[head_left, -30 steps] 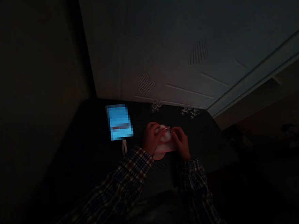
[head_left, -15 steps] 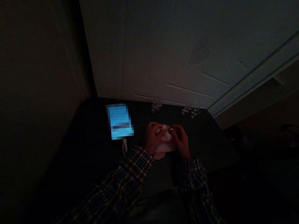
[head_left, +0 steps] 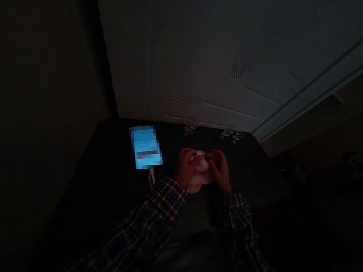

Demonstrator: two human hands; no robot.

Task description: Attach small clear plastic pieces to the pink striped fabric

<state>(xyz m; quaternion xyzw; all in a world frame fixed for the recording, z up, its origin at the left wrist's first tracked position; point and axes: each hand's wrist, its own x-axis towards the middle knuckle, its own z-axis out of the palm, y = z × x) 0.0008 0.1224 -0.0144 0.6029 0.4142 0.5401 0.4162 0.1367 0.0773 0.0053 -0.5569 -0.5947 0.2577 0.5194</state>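
In the dim head view, a pink-and-white thing [head_left: 202, 179], seemingly soft, lies on the dark table [head_left: 252, 172] between my hands. A rounded pink flap [head_left: 194, 189] sticks out at its near side; its kind is too dark to tell. My left hand [head_left: 183, 167] is closed around its left part, fingers bent over the top. Thumb and fingers of my right hand [head_left: 221, 170] pinch a small shiny ring-like piece [head_left: 209, 155] at the upper right of the pink-and-white thing. Fingers partly hide where the two meet.
Left of my hands glows a blurred blue screen [head_left: 144, 140], with a pale strap or cable [head_left: 151, 177] below it. Two clusters of shiny ring-like pieces, a left one [head_left: 191, 128] and a right one [head_left: 232, 135], lie along the back edge. Behind rises a pale panel [head_left: 194, 48] with embossed hearts.
The picture has grown darker. My right fingers have shifted slightly around the small shiny piece, and its glint has moved. My left hand stays nearly where it was.
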